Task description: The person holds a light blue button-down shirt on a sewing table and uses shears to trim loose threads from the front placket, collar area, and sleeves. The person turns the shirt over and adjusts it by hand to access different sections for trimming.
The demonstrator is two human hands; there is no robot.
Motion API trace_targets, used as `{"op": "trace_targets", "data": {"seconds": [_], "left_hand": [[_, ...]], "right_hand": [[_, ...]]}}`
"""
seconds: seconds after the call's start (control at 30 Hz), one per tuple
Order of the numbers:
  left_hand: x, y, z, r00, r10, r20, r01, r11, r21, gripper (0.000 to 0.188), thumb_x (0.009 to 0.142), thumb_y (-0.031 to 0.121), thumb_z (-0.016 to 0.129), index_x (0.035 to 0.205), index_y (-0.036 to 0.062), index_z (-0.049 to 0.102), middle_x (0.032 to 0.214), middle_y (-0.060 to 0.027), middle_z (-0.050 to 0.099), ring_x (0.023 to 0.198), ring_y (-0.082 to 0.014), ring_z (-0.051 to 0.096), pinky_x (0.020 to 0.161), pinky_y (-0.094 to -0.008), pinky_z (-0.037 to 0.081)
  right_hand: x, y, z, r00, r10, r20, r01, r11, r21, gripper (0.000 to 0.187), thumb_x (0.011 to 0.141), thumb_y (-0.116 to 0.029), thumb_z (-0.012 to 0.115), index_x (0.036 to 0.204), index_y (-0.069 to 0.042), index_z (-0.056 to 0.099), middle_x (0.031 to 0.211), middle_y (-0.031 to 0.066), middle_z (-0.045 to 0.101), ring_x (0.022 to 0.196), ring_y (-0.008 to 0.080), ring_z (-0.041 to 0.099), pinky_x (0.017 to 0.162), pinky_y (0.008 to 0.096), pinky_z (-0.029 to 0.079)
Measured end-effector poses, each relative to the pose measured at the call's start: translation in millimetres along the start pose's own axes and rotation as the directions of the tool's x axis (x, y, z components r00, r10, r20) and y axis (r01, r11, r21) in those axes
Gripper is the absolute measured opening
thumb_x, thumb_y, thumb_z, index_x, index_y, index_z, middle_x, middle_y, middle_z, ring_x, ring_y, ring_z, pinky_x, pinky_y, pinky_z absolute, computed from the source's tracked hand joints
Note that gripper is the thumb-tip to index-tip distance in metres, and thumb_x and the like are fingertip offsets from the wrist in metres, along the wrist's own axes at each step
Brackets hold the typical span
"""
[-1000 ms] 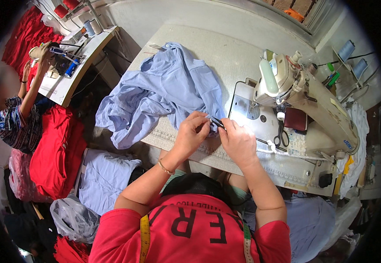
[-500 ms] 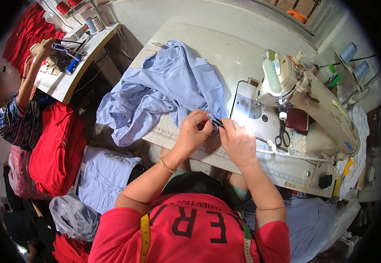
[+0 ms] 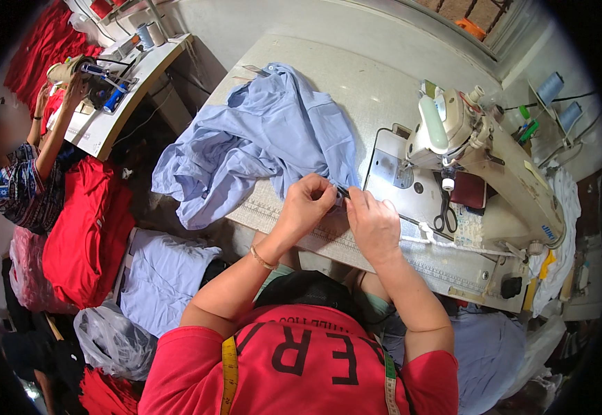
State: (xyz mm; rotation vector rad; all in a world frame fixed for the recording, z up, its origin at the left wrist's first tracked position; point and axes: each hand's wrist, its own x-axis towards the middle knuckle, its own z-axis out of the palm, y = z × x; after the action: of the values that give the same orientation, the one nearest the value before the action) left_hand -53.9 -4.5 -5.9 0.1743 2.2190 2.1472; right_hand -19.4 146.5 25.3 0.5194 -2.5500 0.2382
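Lowered slightly since the earlier frame was a co-worker's hand [image 3: 75, 88]; across the pale table [image 3: 356, 90] lay the light-blue garment [image 3: 273, 131]; the left hand [image 3: 308, 206] pinched its near edge; the right hand [image 3: 374, 223] pinched a small dark tool [image 3: 344, 192] beside those fingertips.

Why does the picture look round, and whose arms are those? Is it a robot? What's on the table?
No robot here! It's a person in a red top, using bare hands. A camera worn on the person's head looks down, and its very wide lens makes everything look round and bendy.

On the table lies a crumpled light blue garment. To its right stands a big cream sewing machine, with black-handled scissors beside it.

The left hand seems to pinch the garment's near edge. The right hand holds something small and dark, too hidden to tell what.
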Motion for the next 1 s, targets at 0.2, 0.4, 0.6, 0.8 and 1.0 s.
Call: {"op": "trace_targets", "data": {"seconds": [0.2,0.4,0.6,0.8,1.0], "left_hand": [[-0.9,-2.6,1.7,0.993,0.115,-0.005,-0.114,0.992,0.053,0.017,0.086,0.012,0.061,0.08,-0.0034,0.06,0.069,-0.0016,0.058,0.061,-0.0064,0.052,0.056,-0.0223,0.043],[-4.6,4.1,-2.3,0.999,-0.033,0.027,0.034,0.998,-0.052,0.015,0.087,0.011,0.059,0.083,-0.0033,0.06,0.072,-0.0007,0.06,0.067,-0.0046,0.053,0.062,-0.0195,0.044],[-7.8,1.6,-4.6,0.997,0.026,0.076,-0.018,0.994,-0.112,0.013,0.086,0.009,0.059,0.085,-0.0039,0.06,0.09,-0.0043,0.062,0.073,-0.004,0.053,0.066,-0.02,0.044],[-24.1,19.3,-12.0,0.939,0.341,0.036,-0.343,0.938,0.059,0.008,0.081,0.004,0.06,0.085,-0.0027,0.061,0.107,-0.0136,0.057,0.073,-0.0157,0.056,0.067,-0.0275,0.047],[-37.8,37.4,1.6,0.824,0.503,0.26,-0.559,0.797,0.23,0.012,0.076,0.0,0.065,0.088,-0.001,0.062,0.107,-0.015,0.055,0.082,-0.0278,0.057,0.073,-0.0348,0.048]], "right_hand": [[0.2,2.4,4.4,0.998,-0.046,0.054,0.048,0.998,-0.044,0.01,0.084,-0.016,0.057,0.092,-0.01,0.054,0.067,0.0049,0.054,0.054,0.0217,0.058,0.055,0.0339,0.043],[-0.1,10.2,7.6,0.98,0.197,-0.026,-0.183,0.944,0.273,0.022,0.082,-0.019,0.063,0.1,-0.007,0.058,0.08,0.0086,0.064,0.057,0.0244,0.059,0.054,0.0333,0.045],[0.2,7.9,14.2,0.915,0.374,0.15,-0.354,0.57,0.741,0.038,0.078,-0.015,0.069,0.112,-0.004,0.056,0.089,0.0109,0.066,0.062,0.0154,0.058,0.056,0.0272,0.045],[-1.2,14.1,-10.7,0.891,0.332,0.31,-0.409,0.288,0.866,0.037,0.079,-0.007,0.068,0.113,-0.003,0.057,0.096,0.0017,0.065,0.067,0.0054,0.053,0.06,0.0202,0.043],[-20.7,5.5,-29.4,0.905,0.316,0.285,-0.393,0.364,0.844,0.027,0.08,-0.006,0.069,0.105,-0.001,0.061,0.083,-0.0009,0.065,0.068,0.0042,0.053,0.062,0.0201,0.043]]}}
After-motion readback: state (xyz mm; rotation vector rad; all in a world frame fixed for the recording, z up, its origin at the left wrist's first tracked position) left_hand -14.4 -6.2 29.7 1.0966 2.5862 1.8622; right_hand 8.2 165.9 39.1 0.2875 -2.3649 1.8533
